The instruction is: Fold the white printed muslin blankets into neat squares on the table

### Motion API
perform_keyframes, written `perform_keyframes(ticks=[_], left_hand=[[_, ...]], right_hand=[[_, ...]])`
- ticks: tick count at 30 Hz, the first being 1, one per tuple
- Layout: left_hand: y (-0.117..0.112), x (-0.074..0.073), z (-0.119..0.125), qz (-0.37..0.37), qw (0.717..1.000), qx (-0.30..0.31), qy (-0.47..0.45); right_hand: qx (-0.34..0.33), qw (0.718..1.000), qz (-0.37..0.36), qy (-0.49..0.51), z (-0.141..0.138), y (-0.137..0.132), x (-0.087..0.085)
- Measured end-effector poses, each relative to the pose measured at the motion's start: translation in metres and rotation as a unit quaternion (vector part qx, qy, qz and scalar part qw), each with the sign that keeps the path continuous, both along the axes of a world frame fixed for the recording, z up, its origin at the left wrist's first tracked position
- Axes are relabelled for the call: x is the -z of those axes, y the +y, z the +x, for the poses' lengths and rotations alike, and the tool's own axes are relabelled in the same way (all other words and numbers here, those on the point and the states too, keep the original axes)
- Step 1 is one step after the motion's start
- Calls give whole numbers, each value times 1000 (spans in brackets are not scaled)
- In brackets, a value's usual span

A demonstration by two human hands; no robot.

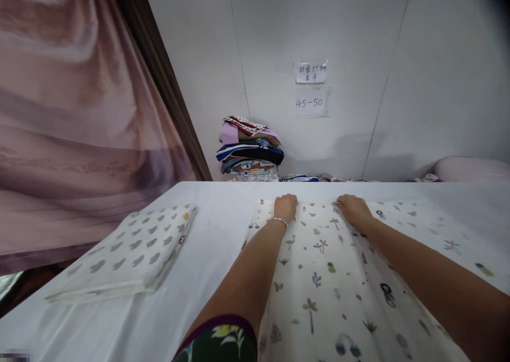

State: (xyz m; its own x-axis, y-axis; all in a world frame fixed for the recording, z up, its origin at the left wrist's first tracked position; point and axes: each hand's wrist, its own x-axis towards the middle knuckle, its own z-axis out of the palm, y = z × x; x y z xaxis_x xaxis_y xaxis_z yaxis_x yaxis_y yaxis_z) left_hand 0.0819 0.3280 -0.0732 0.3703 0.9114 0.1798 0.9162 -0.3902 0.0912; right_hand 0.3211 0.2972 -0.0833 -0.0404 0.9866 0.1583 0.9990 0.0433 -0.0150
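A white cloth printed with small palm trees, cacti and other plants (pixel 319 277) lies spread over the white-covered table in front of me. Near the cloth's far edge, my left hand (pixel 286 208) is closed on the fabric, its fingers curled in and a silver bracelet at the wrist. My right hand (pixel 353 210) grips the same far edge a short way to the right, fingertips pinched on the cloth. Part of the cloth stretches out flat beyond my right forearm. Both forearms cover some of the print.
A folded white cloth with grey shapes (pixel 139 245) lies on the table's left side. Behind the far table edge stands a stack of folded fabrics (pixel 251 149). Paper signs (pixel 311 102) hang on the wall. A pink curtain (pixel 79 112) drapes at the left.
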Motion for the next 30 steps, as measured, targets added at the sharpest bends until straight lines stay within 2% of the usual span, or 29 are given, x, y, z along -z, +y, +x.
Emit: perform_keyframes(ticks=[5,8,10,12,14,16,19,21,25,27,30], left_hand=[[5,1,8,-14,998,-61,-23],[-3,-2,10,6,998,-57,-35],[-12,-4,11,25,999,-22,-41],[-22,-3,13,33,998,48,-39],[-29,0,15,22,992,121,-26],[-32,5,17,-8,988,151,-13],[-30,14,19,-45,992,117,-14],[-28,18,20,-44,993,107,-20],[-26,21,20,-45,993,108,-20],[-26,21,19,-51,993,104,-18],[-26,21,20,-50,994,100,-18]], right_hand=[[32,999,2,-5,-7,1,0],[42,999,8,-7,-8,-1,1],[42,999,14,-6,-8,-2,2],[40,999,20,-3,-8,-2,3],[42,999,28,0,-8,-2,4],[46,998,40,3,-9,-2,4],[34,997,63,7,-15,-8,6],[-6,998,65,7,-20,-13,8],[-102,994,-24,34,-28,-21,15],[-99,992,-60,52,-31,-21,18],[-80,993,-67,61,-32,-18,18]])
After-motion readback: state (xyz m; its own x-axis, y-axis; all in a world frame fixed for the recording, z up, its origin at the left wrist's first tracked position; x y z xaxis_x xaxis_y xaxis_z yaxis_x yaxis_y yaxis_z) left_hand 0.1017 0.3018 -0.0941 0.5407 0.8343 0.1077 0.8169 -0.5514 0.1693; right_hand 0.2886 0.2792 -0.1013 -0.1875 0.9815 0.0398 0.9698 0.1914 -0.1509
